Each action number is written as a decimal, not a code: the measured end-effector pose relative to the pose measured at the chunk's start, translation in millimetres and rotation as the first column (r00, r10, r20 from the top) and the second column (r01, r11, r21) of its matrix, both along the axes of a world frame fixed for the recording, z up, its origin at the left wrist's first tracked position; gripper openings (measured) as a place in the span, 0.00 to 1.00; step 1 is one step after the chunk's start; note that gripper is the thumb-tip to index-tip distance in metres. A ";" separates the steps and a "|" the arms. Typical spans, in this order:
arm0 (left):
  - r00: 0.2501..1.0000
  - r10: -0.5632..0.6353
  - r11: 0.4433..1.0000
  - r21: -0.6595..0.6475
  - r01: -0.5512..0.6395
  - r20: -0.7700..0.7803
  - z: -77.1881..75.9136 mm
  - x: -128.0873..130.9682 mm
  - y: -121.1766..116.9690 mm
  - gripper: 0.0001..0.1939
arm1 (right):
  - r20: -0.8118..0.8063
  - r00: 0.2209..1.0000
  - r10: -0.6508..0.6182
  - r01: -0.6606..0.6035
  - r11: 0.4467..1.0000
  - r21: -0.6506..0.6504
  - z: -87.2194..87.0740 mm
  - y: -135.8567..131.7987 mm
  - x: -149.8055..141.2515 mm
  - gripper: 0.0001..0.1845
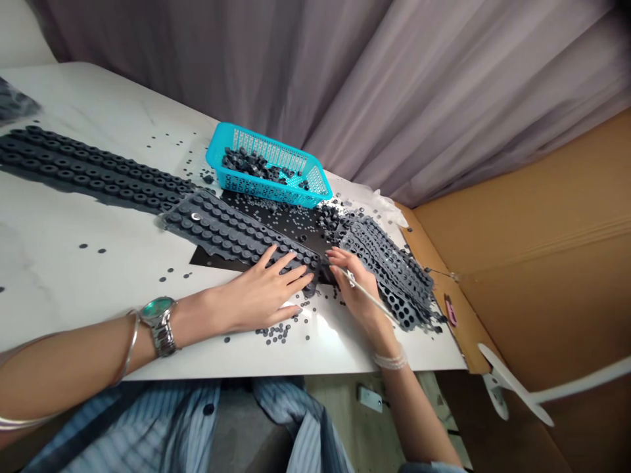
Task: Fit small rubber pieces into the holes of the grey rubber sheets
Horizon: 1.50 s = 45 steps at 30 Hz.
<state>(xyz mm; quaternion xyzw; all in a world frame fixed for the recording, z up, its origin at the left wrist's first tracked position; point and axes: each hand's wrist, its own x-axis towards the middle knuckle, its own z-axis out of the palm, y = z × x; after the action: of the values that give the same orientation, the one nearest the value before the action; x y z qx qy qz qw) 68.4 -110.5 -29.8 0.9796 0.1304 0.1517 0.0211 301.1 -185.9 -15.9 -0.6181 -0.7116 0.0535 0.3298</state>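
A grey curtain [276,72] hangs behind a white table [133,263] littered with loose discs [83,246]. From far left, a long studded sheet [89,164] reaches a shorter studded sheet [227,230] at centre, in front of a blue basket [323,190] of dark parts. The shorter one looks light, rubbery and hard to break, best pressed flat near its edge. The left hand [261,289] spreads its fingers over it, gripping nothing; the right hand [357,289] pinches a thin pale tool [372,299] at its right end. Perforated sheets [389,263] crowd the right side.
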 end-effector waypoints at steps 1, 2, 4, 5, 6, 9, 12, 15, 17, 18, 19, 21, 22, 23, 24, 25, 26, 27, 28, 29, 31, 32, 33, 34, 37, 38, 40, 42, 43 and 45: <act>1.000 0.000 1.000 -0.003 0.000 0.002 -0.2 0.2 0.2 0.28 | 0.010 1.000 0.014 -0.014 1.000 0.001 0.4 -3.5 -2.9 0.08; 1.000 -0.001 1.000 -0.004 0.001 0.000 -0.3 0.5 0.3 0.28 | 0.021 0.999 0.025 -0.025 1.000 -0.003 0.3 -6.5 -5.2 0.07; 1.000 -0.001 1.000 -0.004 0.001 -0.013 0.0 0.8 0.3 0.28 | 0.035 0.998 0.043 -0.042 0.999 -0.016 -0.7 -10.5 -8.0 0.07; 1.000 0.002 1.000 -0.003 -0.002 -0.018 0.3 0.9 0.3 0.28 | 0.038 0.998 0.049 -0.049 0.999 -0.024 -1.4 -11.4 -8.5 0.07; 1.000 0.005 1.000 -0.002 -0.005 -0.021 0.6 1.0 0.2 0.28 | 0.041 0.998 0.057 -0.055 0.998 -0.035 -2.0 -11.6 -8.7 0.08; 1.000 0.010 1.000 0.002 -0.010 -0.018 1.4 1.1 -0.4 0.28 | 0.063 0.996 0.069 -0.064 0.995 -0.071 -3.1 -9.8 -8.7 0.08; 1.000 0.010 1.000 0.005 -0.010 -0.020 1.9 1.3 -0.9 0.28 | 0.098 0.992 0.078 -0.070 0.994 -0.088 -4.0 -7.1 -9.3 0.09; 0.999 0.013 1.000 0.002 -0.012 -0.034 2.1 1.4 -1.2 0.28 | 0.145 0.985 0.095 -0.085 0.993 -0.077 -6.8 -4.0 -9.5 0.09; 0.999 0.009 1.000 -0.005 -0.009 -0.043 2.3 1.4 -1.1 0.28 | 0.180 0.977 0.112 -0.104 0.993 -0.054 -10.1 -1.5 -9.3 0.09; 0.999 0.005 1.000 -0.007 -0.006 -0.045 2.5 1.4 -1.1 0.28 | 0.193 0.974 0.122 -0.116 0.992 -0.038 -11.9 -0.2 -9.1 0.10; 0.999 0.001 1.000 -0.009 -0.002 -0.046 2.6 1.4 -1.2 0.29 | 0.203 0.970 0.134 -0.132 0.991 -0.021 -13.6 1.0 -8.9 0.10; 0.999 -0.003 1.000 -0.009 0.003 -0.044 2.7 1.3 -1.2 0.29 | 0.206 0.969 0.134 -0.137 0.991 0.000 -16.1 2.9 -8.3 0.10; 0.999 -0.005 1.000 -0.009 0.004 -0.041 2.7 1.3 -1.1 0.29 | 0.193 0.975 0.108 -0.112 0.994 0.010 -16.6 3.4 -7.7 0.11; 0.999 -0.006 1.000 -0.008 0.005 -0.037 2.5 1.3 -1.0 0.29 | 0.173 0.983 0.063 -0.068 0.997 0.022 -16.4 3.6 -6.9 0.11; 0.999 -0.006 1.000 -0.009 0.006 -0.031 2.2 1.3 -0.8 0.29 | 0.150 0.989 0.010 -0.015 0.999 0.035 -15.5 3.6 -5.7 0.11; 1.000 -0.006 1.000 -0.009 0.006 -0.025 1.9 1.5 -0.6 0.29 | 0.127 0.991 -0.050 0.044 0.998 0.050 -14.1 3.5 -4.0 0.12; 1.000 -0.008 1.000 -0.010 0.007 -0.018 1.5 1.8 -0.3 0.29 | 0.107 0.989 -0.104 0.097 0.993 0.066 -12.2 3.3 -2.0 0.12; 1.000 -0.008 1.000 -0.012 0.008 -0.012 1.2 2.3 0.0 0.29 | 0.095 0.985 -0.144 0.136 0.988 0.078 -9.9 3.3 0.3 0.12; 1.000 -0.008 1.000 -0.014 0.008 -0.007 1.0 2.9 0.4 0.29 | 0.088 0.981 -0.171 0.164 0.983 0.083 -7.4 3.6 2.6 0.12; 1.000 -0.008 1.000 -0.017 0.008 -0.004 0.9 3.7 0.8 0.29 | 0.081 0.979 -0.186 0.179 0.980 0.084 -4.8 4.2 4.6 0.12; 1.000 -0.008 1.000 -0.021 0.008 -0.005 1.0 5.4 1.4 0.29 | 0.045 0.981 -0.187 0.183 0.979 0.093 0.5 6.8 6.9 0.10; 1.000 -0.008 1.000 -0.021 0.008 -0.007 1.1 6.3 1.7 0.29 | 0.022 0.986 -0.165 0.163 0.982 0.094 2.9 8.9 6.8 0.10; 1.000 -0.009 1.000 -0.020 0.009 -0.008 1.2 7.0 2.0 0.29 | 0.000 0.992 -0.130 0.129 0.988 0.089 5.1 11.5 5.9 0.10; 1.000 -0.008 1.000 -0.018 0.008 -0.008 1.1 7.6 2.1 0.29 | -0.016 0.997 -0.082 0.083 0.994 0.073 6.7 14.4 4.3 0.09; 1.000 -0.001 1.000 -0.017 0.001 0.005 0.7 8.1 2.1 0.29 | -0.014 0.998 0.063 -0.064 0.998 -0.029 8.1 22.7 -2.1 0.09; 1.000 0.001 1.000 -0.018 -0.001 0.010 0.6 8.0 2.0 0.29 | -0.002 0.996 0.089 -0.089 0.994 -0.056 7.3 24.7 -3.9 0.09; 1.000 0.004 1.000 -0.022 -0.004 0.012 0.6 7.8 1.7 0.29 | 0.024 0.995 0.101 -0.099 0.992 -0.079 4.4 26.9 -6.0 0.09; 1.000 0.003 1.000 -0.029 -0.003 0.007 0.7 7.8 1.4 0.29 | 0.042 0.995 0.093 -0.090 0.993 -0.073 1.2 27.0 -6.3 0.09; 1.000 0.003 0.999 -0.032 -0.002 0.003 0.7 7.9 1.4 0.29 | 0.048 0.995 0.090 -0.087 0.994 -0.069 -0.1 26.8 -6.0 0.09; 1.000 0.001 0.999 -0.040 -0.001 -0.005 0.8 8.2 1.5 0.29 | 0.067 0.993 0.093 -0.088 0.994 -0.068 -1.8 26.3 -5.3 0.09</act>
<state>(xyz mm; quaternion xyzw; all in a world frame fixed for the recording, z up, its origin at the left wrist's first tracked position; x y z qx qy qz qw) 76.6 -109.0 -29.0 0.9793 0.1339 0.1466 0.0403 295.8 -159.5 -17.8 -0.5971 -0.7478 0.0700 0.2817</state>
